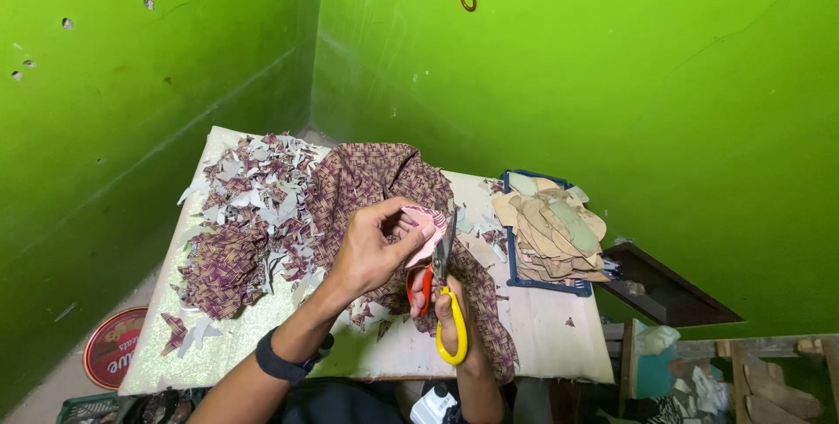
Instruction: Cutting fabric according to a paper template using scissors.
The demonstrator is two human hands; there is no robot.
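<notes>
Over table (542, 337), left hand (371, 249) holds pink piece (426, 227) against scissors (441, 288).

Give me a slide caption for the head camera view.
Left hand holds a pink piece while right hand cuts it with scissors over a scrap-strewn table.

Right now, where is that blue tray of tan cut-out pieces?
In the head view, the blue tray sits on the table's far right side, heaped with tan pieces, just right of the scissors.
</notes>
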